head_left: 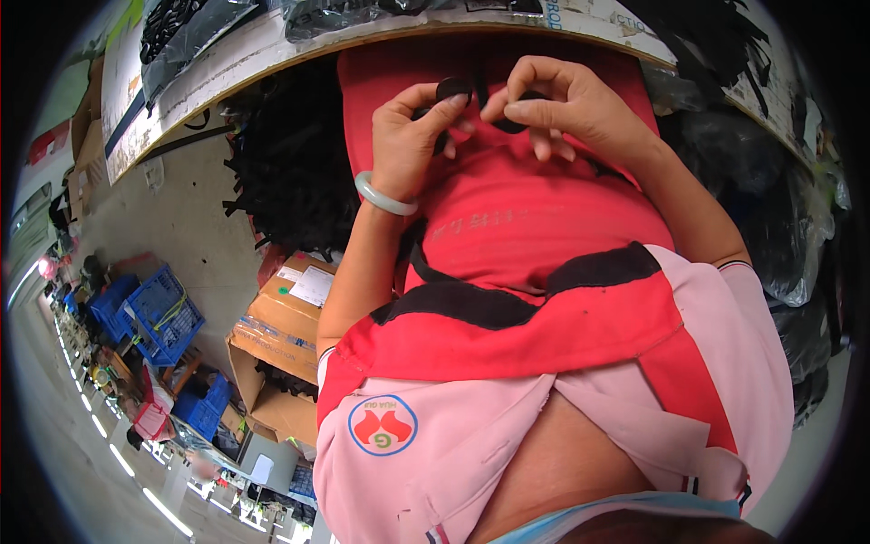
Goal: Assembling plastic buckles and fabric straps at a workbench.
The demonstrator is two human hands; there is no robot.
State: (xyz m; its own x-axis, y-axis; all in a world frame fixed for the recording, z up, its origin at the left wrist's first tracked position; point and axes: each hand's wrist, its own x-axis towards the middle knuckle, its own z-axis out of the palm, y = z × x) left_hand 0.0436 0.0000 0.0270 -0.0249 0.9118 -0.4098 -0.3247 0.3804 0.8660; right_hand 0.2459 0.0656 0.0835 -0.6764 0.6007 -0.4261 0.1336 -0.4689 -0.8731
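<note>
Over the lap of a red apron (535,218), both my hands are raised close together. My left hand (412,136), with a pale bangle (384,196) at its wrist, is closed on a black strap (454,89); a rounded part of it shows above the thumb. My right hand (575,107) is closed, thumb and forefinger pinching another black piece of strap (509,125). Whether the two black parts are one strap, I cannot tell, since the fingers cover much of them.
A worktable (299,62) with plastic bags on it edges the far side. Black strips (290,163) hang in a heap below it at left. An open cardboard box (281,317) stands left of me, blue crates (163,313) farther off. Dark plastic bags (752,172) lie at right.
</note>
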